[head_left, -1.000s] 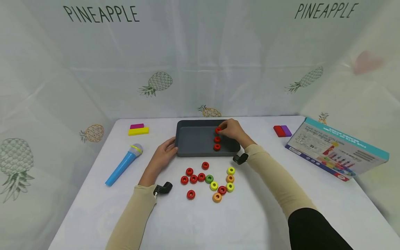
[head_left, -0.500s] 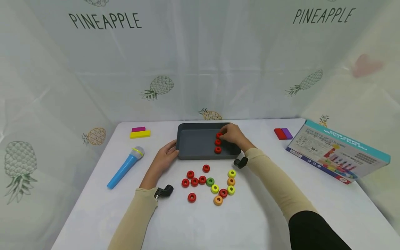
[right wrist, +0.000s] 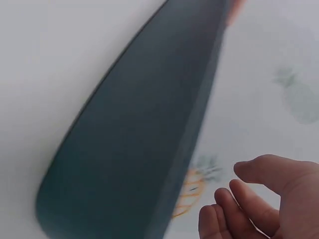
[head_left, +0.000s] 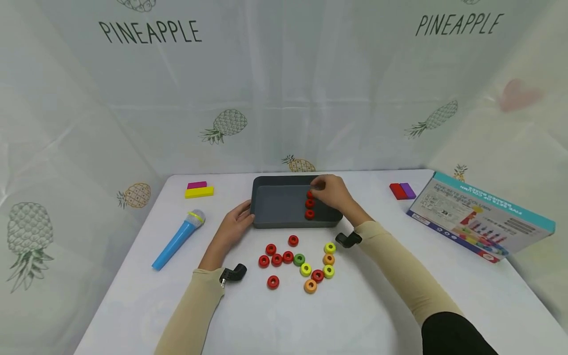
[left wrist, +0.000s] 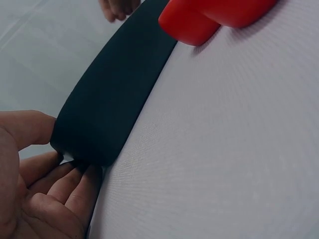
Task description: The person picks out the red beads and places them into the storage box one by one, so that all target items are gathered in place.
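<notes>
One grey tray (head_left: 279,204), long axis left to right. In its right half: three red rings (head_left: 309,206), rowed near-to-far. Left hand (head_left: 231,225) grips the tray's left edge. Right hand (head_left: 334,192) above the tray: thumb and fingertips narrowly apart. Before the tray: thirteen rings (head_left: 288,261): seven red, three yellow, two orange, one green.

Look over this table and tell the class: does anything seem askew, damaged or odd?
The box sits askew at the table's right edge, and the lettering on its teal side reads upside down. No damage shows; the red rings in the tray form a neat line.
</notes>
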The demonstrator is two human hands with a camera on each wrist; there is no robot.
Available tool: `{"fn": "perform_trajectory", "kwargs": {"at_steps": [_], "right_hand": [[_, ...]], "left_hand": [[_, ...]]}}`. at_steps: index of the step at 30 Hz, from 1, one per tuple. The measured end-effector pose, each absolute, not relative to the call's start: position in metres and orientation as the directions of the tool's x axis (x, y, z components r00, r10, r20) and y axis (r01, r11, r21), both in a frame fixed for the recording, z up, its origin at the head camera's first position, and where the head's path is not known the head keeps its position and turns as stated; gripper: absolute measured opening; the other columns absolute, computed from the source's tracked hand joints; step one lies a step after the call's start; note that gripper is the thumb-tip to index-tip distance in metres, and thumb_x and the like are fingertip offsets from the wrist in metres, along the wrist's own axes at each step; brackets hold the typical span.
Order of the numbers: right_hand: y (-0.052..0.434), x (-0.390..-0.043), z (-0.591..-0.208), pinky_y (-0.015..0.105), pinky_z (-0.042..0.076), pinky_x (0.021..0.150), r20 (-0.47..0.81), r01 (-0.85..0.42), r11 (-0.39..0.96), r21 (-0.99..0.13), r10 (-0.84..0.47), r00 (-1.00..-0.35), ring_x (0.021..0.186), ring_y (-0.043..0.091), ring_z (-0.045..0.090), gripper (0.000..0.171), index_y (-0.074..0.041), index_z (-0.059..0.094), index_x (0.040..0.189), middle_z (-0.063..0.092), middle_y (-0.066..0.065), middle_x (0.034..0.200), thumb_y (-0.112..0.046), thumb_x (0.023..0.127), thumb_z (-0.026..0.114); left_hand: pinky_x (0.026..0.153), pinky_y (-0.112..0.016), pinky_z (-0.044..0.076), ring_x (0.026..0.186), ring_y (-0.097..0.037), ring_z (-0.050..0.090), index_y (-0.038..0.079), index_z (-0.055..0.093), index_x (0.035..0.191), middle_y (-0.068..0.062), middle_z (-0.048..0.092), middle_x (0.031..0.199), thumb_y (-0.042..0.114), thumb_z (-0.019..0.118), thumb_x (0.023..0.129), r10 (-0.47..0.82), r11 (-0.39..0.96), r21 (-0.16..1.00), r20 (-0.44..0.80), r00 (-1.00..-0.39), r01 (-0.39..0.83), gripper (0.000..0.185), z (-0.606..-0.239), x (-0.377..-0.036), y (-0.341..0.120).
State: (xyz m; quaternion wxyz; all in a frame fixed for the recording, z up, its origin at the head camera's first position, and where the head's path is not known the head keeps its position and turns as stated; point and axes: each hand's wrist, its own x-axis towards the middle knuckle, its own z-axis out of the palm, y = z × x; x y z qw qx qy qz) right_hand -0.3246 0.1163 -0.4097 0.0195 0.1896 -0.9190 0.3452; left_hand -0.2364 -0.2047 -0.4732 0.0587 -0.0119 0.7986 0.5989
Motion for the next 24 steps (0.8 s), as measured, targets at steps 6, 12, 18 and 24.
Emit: {"fn": "perform_trajectory", "kwargs": {"at_steps": [6,12,18,24], "right_hand": [[0.112,-0.284,-0.402,0.038,0.060,0.079,0.237,-0.439,0.615,-0.655,-0.384,-0.892,0.089,0.021,0.068,0.023,-0.007,0.074,0.110,0.074,0.007,0.102,-0.017,0.089,0.076],[0.107,-0.251,-0.404,0.037,0.061,0.082,0.212,-0.449,0.552,-0.703,-0.441,-0.872,0.089,0.021,0.070,0.024,-0.003,0.075,0.108,0.075,0.009,0.102,-0.013,0.087,0.079],[0.107,-0.233,-0.410,0.034,0.062,0.085,0.173,-0.449,0.542,-0.710,-0.484,-0.858,0.093,0.021,0.071,0.027,-0.002,0.074,0.110,0.075,0.012,0.107,-0.013,0.086,0.081],[0.114,-0.212,-0.415,0.039,0.062,0.086,0.096,-0.413,0.560,-0.718,-0.508,-0.856,0.090,0.016,0.067,0.026,-0.005,0.076,0.107,0.075,0.005,0.103,-0.014,0.083,0.083]], "left_hand": [[0.121,-0.041,0.037,0.146,-0.022,0.044,0.022,0.039,0.157,-0.002,0.038,0.163,0.024,0.060,0.101,0.028,0.311,0.945,-0.115,-0.993,-0.101,0.059,-0.472,-0.237,-0.203],[0.121,-0.042,0.037,0.147,-0.023,0.043,0.022,0.038,0.157,-0.003,0.036,0.164,0.026,0.059,0.102,0.029,0.330,0.938,-0.125,-0.992,-0.108,0.059,-0.474,-0.235,-0.202],[0.122,-0.042,0.036,0.147,-0.023,0.044,0.023,0.039,0.157,-0.002,0.036,0.164,0.025,0.059,0.102,0.029,0.322,0.941,-0.118,-0.993,-0.103,0.059,-0.474,-0.235,-0.203],[0.122,-0.041,0.036,0.147,-0.022,0.044,0.022,0.038,0.157,-0.002,0.037,0.164,0.026,0.059,0.102,0.038,0.317,0.944,-0.110,-0.993,-0.093,0.059,-0.473,-0.237,-0.204]]}}
